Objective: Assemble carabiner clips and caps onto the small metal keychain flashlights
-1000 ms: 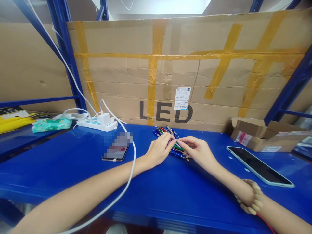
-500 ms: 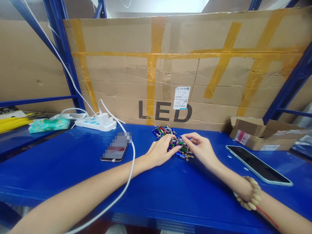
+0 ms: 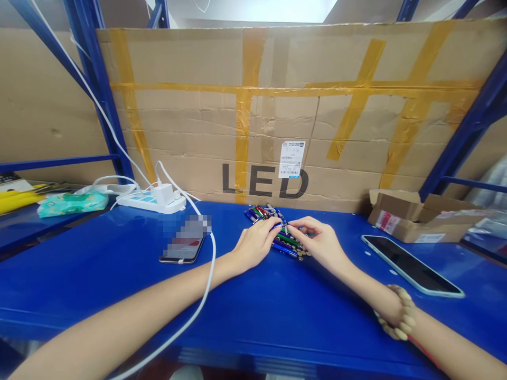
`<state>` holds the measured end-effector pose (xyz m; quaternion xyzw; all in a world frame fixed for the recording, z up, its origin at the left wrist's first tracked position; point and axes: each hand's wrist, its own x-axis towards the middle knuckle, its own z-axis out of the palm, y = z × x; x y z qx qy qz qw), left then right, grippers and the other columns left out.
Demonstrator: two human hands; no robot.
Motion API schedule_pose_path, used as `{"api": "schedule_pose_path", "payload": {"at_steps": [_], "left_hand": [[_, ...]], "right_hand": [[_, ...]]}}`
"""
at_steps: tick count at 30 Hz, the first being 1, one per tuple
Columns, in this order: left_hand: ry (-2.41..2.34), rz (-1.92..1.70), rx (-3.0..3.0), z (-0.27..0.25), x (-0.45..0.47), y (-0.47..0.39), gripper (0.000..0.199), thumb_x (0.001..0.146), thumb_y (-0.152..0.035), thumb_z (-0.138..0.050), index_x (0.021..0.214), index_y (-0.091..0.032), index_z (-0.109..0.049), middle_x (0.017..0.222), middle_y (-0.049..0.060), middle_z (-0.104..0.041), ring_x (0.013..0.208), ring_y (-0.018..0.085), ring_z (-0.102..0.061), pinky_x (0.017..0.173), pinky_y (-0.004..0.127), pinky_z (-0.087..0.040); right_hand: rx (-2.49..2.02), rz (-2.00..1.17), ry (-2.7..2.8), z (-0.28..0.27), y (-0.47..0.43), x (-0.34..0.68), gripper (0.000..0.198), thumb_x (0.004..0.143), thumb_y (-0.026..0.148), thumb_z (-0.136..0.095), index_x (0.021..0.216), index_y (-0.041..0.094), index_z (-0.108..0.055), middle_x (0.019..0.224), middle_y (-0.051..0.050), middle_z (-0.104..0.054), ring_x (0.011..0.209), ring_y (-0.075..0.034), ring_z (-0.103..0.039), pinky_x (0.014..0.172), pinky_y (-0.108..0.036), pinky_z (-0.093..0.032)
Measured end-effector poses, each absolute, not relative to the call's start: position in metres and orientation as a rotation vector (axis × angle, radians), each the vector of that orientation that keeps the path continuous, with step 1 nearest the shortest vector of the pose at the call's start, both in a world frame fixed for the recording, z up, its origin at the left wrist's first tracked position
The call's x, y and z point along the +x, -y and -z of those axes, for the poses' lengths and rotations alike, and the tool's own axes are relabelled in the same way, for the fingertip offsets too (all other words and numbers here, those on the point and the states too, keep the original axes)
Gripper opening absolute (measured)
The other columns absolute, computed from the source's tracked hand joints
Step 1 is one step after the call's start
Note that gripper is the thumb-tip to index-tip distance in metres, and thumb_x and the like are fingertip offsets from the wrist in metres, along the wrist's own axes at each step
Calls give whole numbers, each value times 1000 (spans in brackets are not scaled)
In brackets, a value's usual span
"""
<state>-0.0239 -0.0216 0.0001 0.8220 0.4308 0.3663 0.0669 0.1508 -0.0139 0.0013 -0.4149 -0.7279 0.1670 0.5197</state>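
Note:
A pile of small shiny metal tubes (image 3: 285, 240) in blue, green and red lies on the blue tabletop; they look like mini flashlights or pen bodies, too small to tell. My left hand (image 3: 255, 245) is over the pile's left side, thumb and fingers pinched on a small blue metal tube (image 3: 279, 225). From the right, my right hand (image 3: 322, 243) meets it, thumb and forefinger pinched at that tube's right end. The fingers hide much of the tube. Several small brass-coloured discs (image 3: 301, 254) lie below my right fingers.
A smartphone (image 3: 184, 243) lies left, a white cable (image 3: 209, 295) crossing over my left forearm. Behind it sits a white power strip (image 3: 152, 201). To the right are a second phone (image 3: 412, 266) and an open cardboard box (image 3: 420, 216). A large cardboard carton (image 3: 198, 126) stands behind.
My fingers have come together: the left thumb has risen to pinch the blue tube, and the right fingertips have moved left to its end. The view has shifted slightly.

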Motion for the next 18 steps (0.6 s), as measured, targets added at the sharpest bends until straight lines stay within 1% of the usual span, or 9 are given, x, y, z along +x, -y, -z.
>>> {"api": "schedule_pose_path", "payload": {"at_steps": [6, 10, 12, 14, 16, 18], "left_hand": [[-1302, -1056, 2590, 1, -23, 21, 30, 92, -36, -31, 109, -26, -54, 104, 3, -63, 101, 17, -57, 86, 30, -46], [-1295, -1042, 2609, 1, -23, 24, 29, 90, -38, -34, 105, -24, -55, 95, 4, -63, 93, 18, -58, 81, 30, -47], [-1305, -1056, 2540, 0, -23, 25, 27, 89, -39, -36, 101, -24, -54, 91, 3, -63, 86, 17, -59, 78, 28, -46], [-1340, -1073, 2445, 0, -23, 24, 24, 88, -40, -37, 96, -23, -52, 85, 0, -63, 76, 15, -59, 72, 26, -45], [-1390, -1091, 2356, -1, -24, 23, 24, 86, -43, -38, 92, -23, -49, 75, -2, -60, 65, 14, -56, 65, 25, -43], [-1412, -1101, 2300, -1, -24, 22, 26, 86, -46, -36, 91, -24, -48, 66, -5, -55, 60, 13, -53, 63, 25, -41]], "right_hand": [[-998, -370, 1733, -3, 14, 153, 35, 73, 49, -60, 78, 16, -67, 79, -7, -64, 58, -13, -54, 47, -25, -46], [-1011, -362, 1724, -5, 16, 152, 33, 76, 48, -58, 83, 16, -64, 80, -8, -65, 59, -14, -56, 46, -25, -46], [-1029, -385, 1726, -7, 19, 150, 33, 77, 47, -57, 85, 16, -63, 77, -7, -65, 59, -15, -57, 46, -25, -46], [-1033, -399, 1765, -8, 21, 149, 31, 77, 45, -56, 86, 16, -62, 73, -6, -65, 58, -14, -57, 47, -24, -46], [-1017, -394, 1832, -9, 24, 147, 28, 77, 43, -57, 84, 16, -61, 69, -4, -64, 57, -14, -57, 47, -24, -45], [-998, -380, 1889, -9, 24, 147, 25, 76, 41, -58, 82, 17, -62, 68, -3, -64, 58, -14, -57, 47, -23, -45]]}}
